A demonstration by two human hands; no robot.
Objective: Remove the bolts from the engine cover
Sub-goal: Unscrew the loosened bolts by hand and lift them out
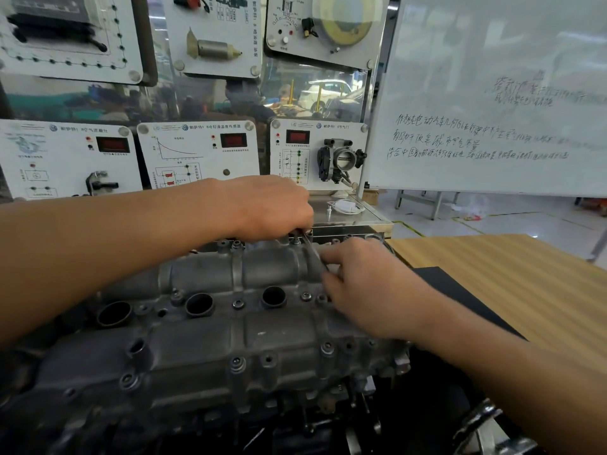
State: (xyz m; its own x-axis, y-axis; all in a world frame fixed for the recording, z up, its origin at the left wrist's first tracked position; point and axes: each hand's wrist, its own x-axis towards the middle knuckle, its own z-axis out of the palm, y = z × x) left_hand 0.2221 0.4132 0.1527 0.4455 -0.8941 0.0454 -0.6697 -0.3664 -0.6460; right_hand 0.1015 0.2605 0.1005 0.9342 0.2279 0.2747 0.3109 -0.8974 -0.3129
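We hold two hands over the one grey engine cover [203, 339], which lies mid-foreground beside the wooden table [512, 267]. Our left hand [272, 205] curls down around the top of a single metal key [312, 251] at the cover's far edge, while our right hand [364, 287] pinches the key's lower end between thumb and forefinger. On the cover we count three round wells [199, 304] in a row and three bolts [237, 364] along its near edge.

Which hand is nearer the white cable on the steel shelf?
Left. The left hand is just left of the white cable; the right hand sits nearer the camera, on the engine cover.
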